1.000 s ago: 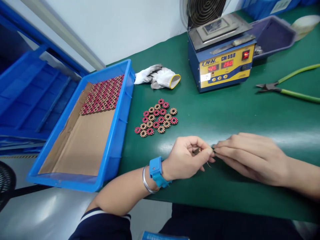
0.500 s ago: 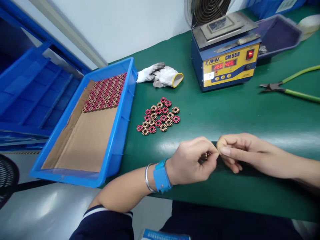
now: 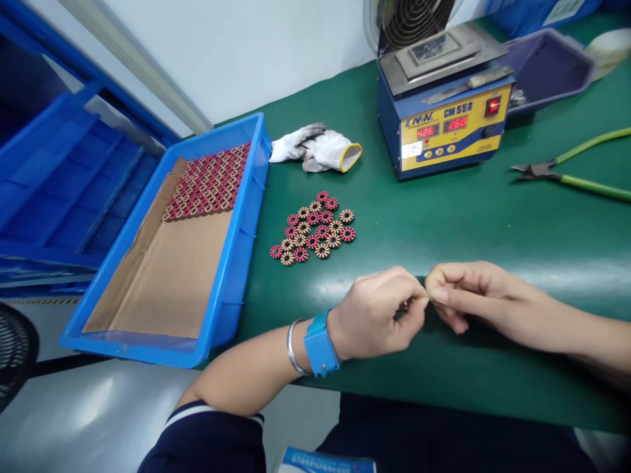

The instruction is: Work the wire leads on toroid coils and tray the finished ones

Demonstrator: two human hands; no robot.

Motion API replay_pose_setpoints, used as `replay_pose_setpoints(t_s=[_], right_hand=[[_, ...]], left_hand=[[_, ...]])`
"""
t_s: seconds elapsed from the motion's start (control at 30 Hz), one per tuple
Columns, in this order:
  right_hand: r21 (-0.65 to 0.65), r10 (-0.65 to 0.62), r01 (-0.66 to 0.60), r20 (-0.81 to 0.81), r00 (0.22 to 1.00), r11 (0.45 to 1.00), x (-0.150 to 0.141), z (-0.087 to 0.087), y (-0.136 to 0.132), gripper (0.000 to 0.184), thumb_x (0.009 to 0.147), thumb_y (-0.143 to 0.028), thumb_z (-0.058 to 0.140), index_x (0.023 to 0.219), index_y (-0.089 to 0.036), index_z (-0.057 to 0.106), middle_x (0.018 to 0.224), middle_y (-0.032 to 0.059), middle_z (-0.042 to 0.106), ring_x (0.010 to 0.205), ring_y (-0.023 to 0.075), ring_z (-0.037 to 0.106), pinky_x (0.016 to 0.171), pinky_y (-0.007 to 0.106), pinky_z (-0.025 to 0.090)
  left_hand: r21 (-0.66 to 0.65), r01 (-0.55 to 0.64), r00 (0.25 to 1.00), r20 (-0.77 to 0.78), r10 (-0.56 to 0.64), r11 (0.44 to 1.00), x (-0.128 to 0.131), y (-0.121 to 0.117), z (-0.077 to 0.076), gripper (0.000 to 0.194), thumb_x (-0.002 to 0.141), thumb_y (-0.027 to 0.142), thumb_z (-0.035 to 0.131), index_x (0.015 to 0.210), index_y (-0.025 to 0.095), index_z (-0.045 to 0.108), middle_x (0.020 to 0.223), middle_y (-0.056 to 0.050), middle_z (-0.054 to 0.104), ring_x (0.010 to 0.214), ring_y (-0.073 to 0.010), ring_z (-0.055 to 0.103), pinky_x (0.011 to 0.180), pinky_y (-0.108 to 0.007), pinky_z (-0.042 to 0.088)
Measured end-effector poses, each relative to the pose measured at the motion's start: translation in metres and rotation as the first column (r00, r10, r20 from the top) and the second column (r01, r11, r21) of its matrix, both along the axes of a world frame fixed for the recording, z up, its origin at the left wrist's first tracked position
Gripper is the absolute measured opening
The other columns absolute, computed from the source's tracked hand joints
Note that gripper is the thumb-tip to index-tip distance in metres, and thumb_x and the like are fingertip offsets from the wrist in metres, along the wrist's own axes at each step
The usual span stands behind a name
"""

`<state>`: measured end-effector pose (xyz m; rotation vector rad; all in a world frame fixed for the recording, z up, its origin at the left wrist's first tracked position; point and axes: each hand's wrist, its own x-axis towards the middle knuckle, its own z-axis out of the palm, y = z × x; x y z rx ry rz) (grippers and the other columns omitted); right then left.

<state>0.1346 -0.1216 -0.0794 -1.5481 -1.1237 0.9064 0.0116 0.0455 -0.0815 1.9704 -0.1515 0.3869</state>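
Note:
Just above the green table, my left hand (image 3: 379, 314), with a blue wristband (image 3: 320, 345) and a silver bangle, is closed in a pinch. A sliver of copper-coloured winding (image 3: 405, 306) shows between its curled fingers; it looks like a small toroidal coil, mostly hidden. The fingertips of my right hand (image 3: 473, 295) are pressed together and meet those of the left; whatever they pinch is too small to make out. Beyond my left hand, a group of red and copper wound toroidal coils (image 3: 313, 230) lies flat on the table.
At left stands a blue bin (image 3: 246, 236) lined with cardboard, packed with rows of coils at its far end. White gloves (image 3: 320, 150), a blue-and-yellow solder pot (image 3: 451, 128) showing red digits, and a purple tray (image 3: 557, 72) stand behind. Green-handled cutters (image 3: 542, 172) lie at right.
Both hands stay together and have shifted very slightly up. My left hand has turned a little, so less of the copper winding shows. The solder pot's two readings have swapped places.

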Motion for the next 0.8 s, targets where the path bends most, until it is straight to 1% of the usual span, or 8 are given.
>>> replay_pose_setpoints(t_s=[0.07, 0.13, 0.27, 0.37, 0.47, 0.6, 0.73, 0.8], right_hand=[[-0.023, 0.029, -0.03, -0.049, 0.998, 0.999, 0.003, -0.001, 0.0, 0.041, 0.104, -0.049, 0.051, 0.076, -0.02, 0.058, 0.055, -0.0004, 0.062, 0.047, 0.0134, 0.058, 0.046, 0.025, 0.045], [0.138, -0.04, 0.009, 0.228, 0.973, 0.99, 0.009, -0.008, -0.004, 0.022, 0.101, -0.037, 0.059, 0.088, -0.02, 0.065, 0.069, 0.0021, 0.07, 0.057, 0.0149, 0.065, 0.053, 0.026, 0.05], [0.373, -0.216, -0.148, 0.77, 0.601, 0.916, 0.016, -0.021, -0.016, 0.025, 0.094, -0.013, 0.066, 0.117, -0.022, 0.068, 0.102, 0.0077, 0.077, 0.078, 0.0208, 0.07, 0.067, 0.033, 0.051], [0.333, -0.207, -0.185, 0.848, 0.487, 0.925, 0.013, -0.021, -0.019, 0.026, 0.097, -0.011, 0.058, 0.119, -0.021, 0.068, 0.105, 0.0093, 0.077, 0.083, 0.0237, 0.069, 0.069, 0.037, 0.047], [0.321, -0.192, -0.066, 0.704, 0.683, 0.945, 0.006, -0.013, -0.012, 0.014, 0.1, -0.018, 0.055, 0.097, -0.021, 0.068, 0.083, 0.0048, 0.074, 0.07, 0.0186, 0.066, 0.062, 0.033, 0.047], [-0.01, 0.011, -0.011, 0.061, 0.998, 1.0, 0.002, -0.001, 0.0, 0.041, 0.105, -0.044, 0.048, 0.073, -0.021, 0.057, 0.057, -0.0003, 0.062, 0.051, 0.014, 0.061, 0.049, 0.025, 0.048], [0.14, -0.04, -0.004, 0.308, 0.951, 0.99, 0.01, -0.005, -0.004, 0.023, 0.1, -0.037, 0.06, 0.086, -0.02, 0.067, 0.072, 0.003, 0.071, 0.061, 0.016, 0.067, 0.056, 0.027, 0.052], [0.328, -0.169, -0.063, 0.633, 0.756, 0.943, 0.013, -0.012, -0.01, 0.008, 0.096, -0.024, 0.065, 0.104, -0.023, 0.069, 0.088, 0.0046, 0.076, 0.07, 0.0174, 0.069, 0.062, 0.03, 0.052]], left_hand=[[-0.018, -0.008, 1.0, -0.019, 0.008, 1.0, 0.0, 0.0, 0.0, 0.012, 0.084, 0.02, 0.063, 0.072, 0.015, 0.061, 0.07, -0.004, 0.064, 0.061, -0.0098, 0.054, 0.058, -0.023, 0.049], [-0.24, -0.032, 0.967, -0.252, -0.031, 0.97, 0.002, 0.001, 0.002, 0.014, 0.083, 0.025, 0.068, 0.076, 0.015, 0.062, 0.069, -0.004, 0.065, 0.057, -0.0089, 0.055, 0.051, -0.02, 0.047], [-0.593, -0.155, 0.802, -0.542, -0.25, 0.79, 0.008, 0.004, 0.006, 0.033, 0.074, 0.037, 0.082, 0.078, 0.013, 0.061, 0.072, -0.006, 0.068, 0.063, -0.0126, 0.066, 0.046, -0.017, 0.05], [-0.64, -0.155, 0.78, -0.547, -0.304, 0.753, 0.009, 0.005, 0.005, 0.04, 0.072, 0.043, 0.086, 0.075, 0.013, 0.06, 0.075, -0.007, 0.069, 0.066, -0.0141, 0.069, 0.047, -0.017, 0.051], [-0.488, -0.063, 0.869, -0.456, -0.193, 0.87, 0.005, 0.004, 0.002, 0.03, 0.082, 0.04, 0.075, 0.077, 0.014, 0.06, 0.074, -0.007, 0.069, 0.064, -0.0131, 0.066, 0.05, -0.02, 0.052], [0.016, 0.007, 0.999, -0.049, -0.006, 1.0, 0.0, 0.002, -0.001, 0.014, 0.086, 0.022, 0.063, 0.073, 0.016, 0.062, 0.073, -0.005, 0.066, 0.065, -0.0116, 0.059, 0.064, -0.026, 0.053], [-0.304, -0.022, 0.93, -0.357, -0.092, 0.953, 0.004, 0.004, 0.002, 0.017, 0.084, 0.028, 0.068, 0.077, 0.014, 0.062, 0.071, -0.005, 0.067, 0.059, -0.0103, 0.06, 0.052, -0.021, 0.051], [-0.532, -0.094, 0.82, -0.521, -0.238, 0.842, 0.008, 0.006, 0.005, 0.028, 0.08, 0.036, 0.077, 0.077, 0.013, 0.061, 0.072, -0.006, 0.068, 0.061, -0.0117, 0.064, 0.048, -0.019, 0.051]])
